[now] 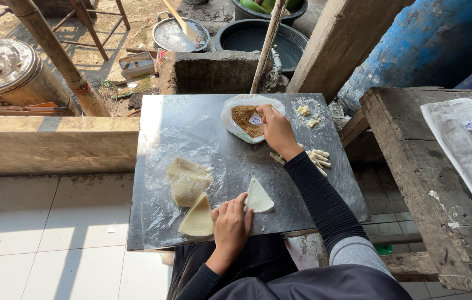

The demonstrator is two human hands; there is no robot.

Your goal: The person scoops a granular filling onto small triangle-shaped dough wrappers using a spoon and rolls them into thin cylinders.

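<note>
1. Ok, landmark = metal desk (191, 119), grey sheet top, on person's lap/knees, w/ clear plastic film (158, 211) spread over its left half.
2. Left hand (231, 225) at desk's near edge, fingers flat, tips pressing the corner of a pale triangular wrapper (259, 197). Grip not closed round it, just pinning it down; wrapper lies flat on desk, near-centre.
3. Right hand (276, 130) at desk's far side, fingers bunched inside the mouth of a plastic bag (247, 118) of brown crumbly filling. Tips pinched narrow in the filling; can't tell if anything is actually held.
4. Small white scoop or tag (255, 119) in the bag, just beside the fingertips.
5. Stack of more pale triangular wrappers (190, 189) on the film, desk's left-near part, just beside left hand.
6. Pale cut sticks (316, 158) on desk's right side, close to right forearm; small pale crumbs (308, 114) at desk's far right corner.
7. Beyond desk's far edge: concrete block, dark tubs, round pan w/ wooden spoon. Left of desk: metal drum. Right of desk: rough wooden bench.
</note>
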